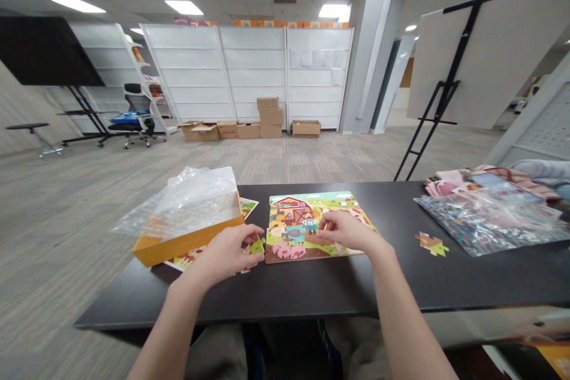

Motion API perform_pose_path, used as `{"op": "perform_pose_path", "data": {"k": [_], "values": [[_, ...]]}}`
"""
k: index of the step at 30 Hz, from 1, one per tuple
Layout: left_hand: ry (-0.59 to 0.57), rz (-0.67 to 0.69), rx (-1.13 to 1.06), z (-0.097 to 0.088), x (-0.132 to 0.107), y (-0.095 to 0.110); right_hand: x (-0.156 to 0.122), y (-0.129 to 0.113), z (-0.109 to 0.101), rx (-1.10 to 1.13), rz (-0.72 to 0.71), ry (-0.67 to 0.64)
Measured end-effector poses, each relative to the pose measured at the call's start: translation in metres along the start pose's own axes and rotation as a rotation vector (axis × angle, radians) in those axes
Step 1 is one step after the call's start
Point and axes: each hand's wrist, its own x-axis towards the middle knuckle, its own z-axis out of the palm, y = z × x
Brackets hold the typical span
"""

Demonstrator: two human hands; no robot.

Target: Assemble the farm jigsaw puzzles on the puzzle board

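A farm-picture jigsaw puzzle (pixel 289 248) lies on the black table, showing a red barn, a farmer and a pink pig. Over its right half is my right hand (pixel 350 230), fingers bent and drawn together, tips low on the picture beside the farmer. Whatever those fingertips hold is hidden. Left of the puzzle, my left hand (pixel 225 254) curves with thumb and fingers apart around a green puzzle piece (pixel 257 246); a firm grip on it does not show. More pieces lie partly hidden under and behind this hand. One loose puzzle piece (pixel 431 244) rests farther right.
A yellow-sided box (pixel 187 241) with clear plastic wrap (pixel 191 199) on it stands at the left. To the right lie a plastic bag of small pieces (pixel 485 225) and folded cloths (pixel 525 178). An easel board (pixel 481 53) stands beyond the table (pixel 312 294).
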Motion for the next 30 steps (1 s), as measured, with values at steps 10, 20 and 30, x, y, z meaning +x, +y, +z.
{"op": "perform_pose_path", "data": {"k": [10, 20, 30], "values": [[0.159, 0.044, -0.826, 0.042, 0.052, 0.052, -0.006, -0.028, 0.003, 0.35, -0.237, -0.052], [0.111, 0.017, -0.91, 0.059, 0.079, 0.068, 0.004, -0.002, -0.001, 0.674, -0.127, 0.315], [0.025, -0.01, -0.973, 0.063, 0.082, 0.052, 0.009, 0.005, 0.003, 0.664, -0.096, 0.346]]}}
